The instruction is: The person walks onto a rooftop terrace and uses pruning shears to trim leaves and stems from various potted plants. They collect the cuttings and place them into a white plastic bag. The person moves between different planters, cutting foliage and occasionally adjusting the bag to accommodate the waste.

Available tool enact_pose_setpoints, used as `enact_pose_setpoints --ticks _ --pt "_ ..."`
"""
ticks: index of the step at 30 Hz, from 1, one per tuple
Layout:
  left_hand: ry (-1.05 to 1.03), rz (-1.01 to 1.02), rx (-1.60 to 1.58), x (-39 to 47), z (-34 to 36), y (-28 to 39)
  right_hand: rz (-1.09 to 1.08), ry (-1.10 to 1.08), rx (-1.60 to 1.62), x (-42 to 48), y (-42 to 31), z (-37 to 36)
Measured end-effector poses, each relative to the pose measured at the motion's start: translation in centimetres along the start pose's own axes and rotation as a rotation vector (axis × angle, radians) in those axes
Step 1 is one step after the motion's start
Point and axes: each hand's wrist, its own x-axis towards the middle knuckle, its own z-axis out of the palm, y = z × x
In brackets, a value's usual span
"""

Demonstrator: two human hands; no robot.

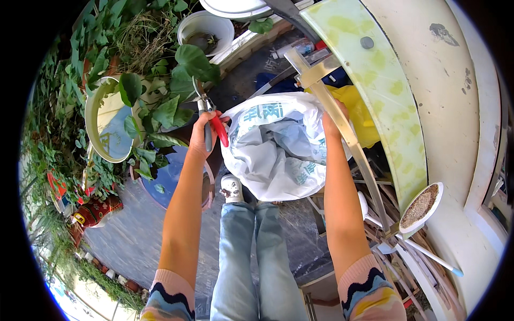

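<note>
My left hand (202,134) grips pruning shears (209,108) with one red and one grey handle, blades pointing away from me. Its fingers also touch the left rim of a white plastic bag (257,160) with green print. The bag's mouth faces up, and its crumpled inside shows. At the bag's right rim, my right hand (331,122) holds the plastic; a metal bar partly covers that hand. Large green leaves (192,64) hang just beyond the shears.
Left stand a water-filled bucket (92,132) and a round tub of water (168,176) among plants. A brass-coloured metal frame (341,124) under a patterned glass top (373,80) borders the right. A white scoop of grain-like material (419,206) rests nearby. Grey flooring (140,232) lies below.
</note>
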Motion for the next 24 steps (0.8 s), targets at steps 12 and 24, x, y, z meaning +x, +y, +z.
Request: enact_pose_setpoints --ticks 12,24 --pt "0.007 -0.042 0.765 1.8 2.9 -0.1 0.080 -0.104 -0.012 3.9 6.4 2.0" --pt "0.016 0.208 0.552 -8.1 0.2 -2.1 -0.070 -0.362 -0.055 -4.5 3.1 -3.2"
